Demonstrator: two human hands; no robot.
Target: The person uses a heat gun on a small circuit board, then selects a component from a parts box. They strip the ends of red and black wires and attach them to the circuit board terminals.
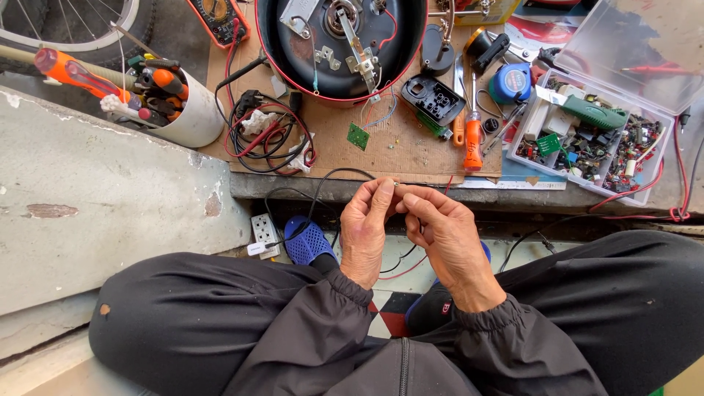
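Both hands raised over the lap: left hand (pixel 364 226) and right hand (pixel 442 233) each grip pinching a tiny metal part (pixel 397 184) between fingertips, held near for close work; orange screwdriver (pixel 473 136) and green circuit board (pixel 358 136) lie within reach on the surface (pixel 425 150)

On the cardboard sheet (pixel 411 150) before me lay a small green circuit board (pixel 358 136), an orange screwdriver (pixel 473 139) and a coil of red and black leads (pixel 268 136). A white tub (pixel 194 117) held tools; a clear box (pixel 587 143) held parts.
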